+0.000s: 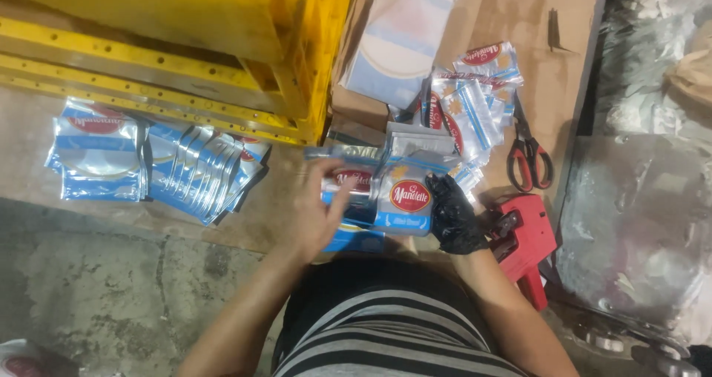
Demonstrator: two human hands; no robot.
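flattened cardboard on the floor carries red-handled scissors, loose pouches and fanned pouches.

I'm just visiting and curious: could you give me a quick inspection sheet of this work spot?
Surface: brown cardboard sheet over a concrete floor.
Job's things: silver-blue pouches held in both hands.
Clutter: fanned pouch row, loose pouches, red-handled scissors, red hand tool.
Grippers: bare left hand and black-gloved right hand grip the stack.
Cables: nothing seen.
Surroundings: yellow frame, clear plastic sheeting.
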